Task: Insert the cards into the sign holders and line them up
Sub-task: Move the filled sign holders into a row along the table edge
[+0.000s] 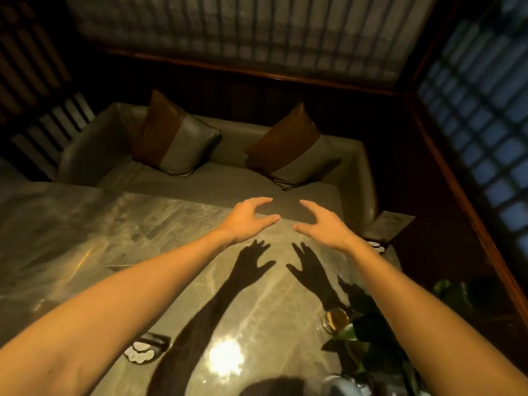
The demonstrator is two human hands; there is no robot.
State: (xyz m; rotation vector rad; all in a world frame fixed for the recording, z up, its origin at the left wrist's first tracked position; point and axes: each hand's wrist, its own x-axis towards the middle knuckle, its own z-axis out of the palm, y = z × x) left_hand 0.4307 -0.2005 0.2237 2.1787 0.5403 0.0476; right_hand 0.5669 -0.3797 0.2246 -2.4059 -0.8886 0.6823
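Note:
My left hand (248, 220) and my right hand (324, 224) are both stretched out above the far part of the marble table (160, 224), fingers spread, palms facing each other, holding nothing. A sign holder with a pale card (390, 225) stands at the table's far right corner, just right of my right wrist. Its dark base with white patches (377, 246) shows beside my forearm. A second dark base with white patches (147, 350) lies on the table near my left forearm.
A padded bench (217, 178) with two brown-and-grey cushions (174, 138) (294, 150) runs behind the table. A glass vase with a leafy plant (337, 320) stands at the near right. Dark wooden walls and lattice screens surround the booth.

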